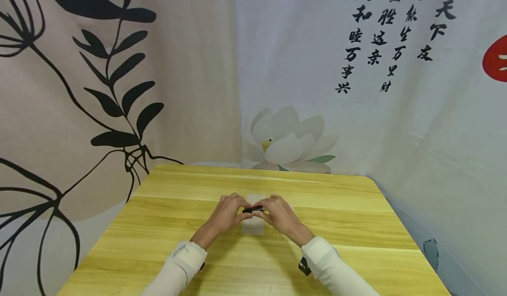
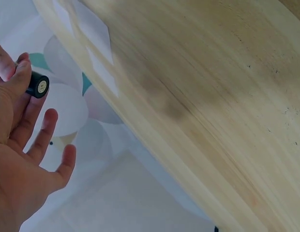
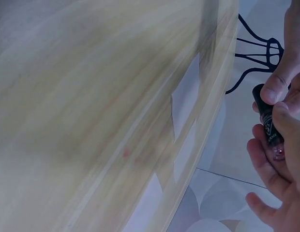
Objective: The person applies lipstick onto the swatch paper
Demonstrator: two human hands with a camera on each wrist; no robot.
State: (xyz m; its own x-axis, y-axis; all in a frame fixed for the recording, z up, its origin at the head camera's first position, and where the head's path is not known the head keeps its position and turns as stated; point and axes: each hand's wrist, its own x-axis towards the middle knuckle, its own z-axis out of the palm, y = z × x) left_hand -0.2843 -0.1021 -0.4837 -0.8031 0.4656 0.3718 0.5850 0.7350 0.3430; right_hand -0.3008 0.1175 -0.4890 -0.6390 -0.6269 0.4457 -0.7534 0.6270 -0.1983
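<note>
Between the fingertips of both hands is a small lip gloss tube (image 1: 258,208), with a black cap, dark label and clear pinkish end. My left hand (image 1: 225,213) pinches the black cap end between thumb and finger. From the other side, my right hand (image 1: 282,215) pinches the body of the tube. The left wrist view shows the pale round sticker on the tube's end (image 2: 42,87) and my left hand's other fingers spread apart. In the right wrist view, the tube (image 3: 268,123) slants downward, its pinkish tip uncovered beside my right fingers (image 3: 267,166).
White paper pieces lie on the wooden table (image 1: 178,230) below the hands, one sheet (image 1: 252,226) nearest me and another (image 1: 256,197) farther back. A printed cloth backdrop (image 1: 285,67) hangs right behind the table's far edge.
</note>
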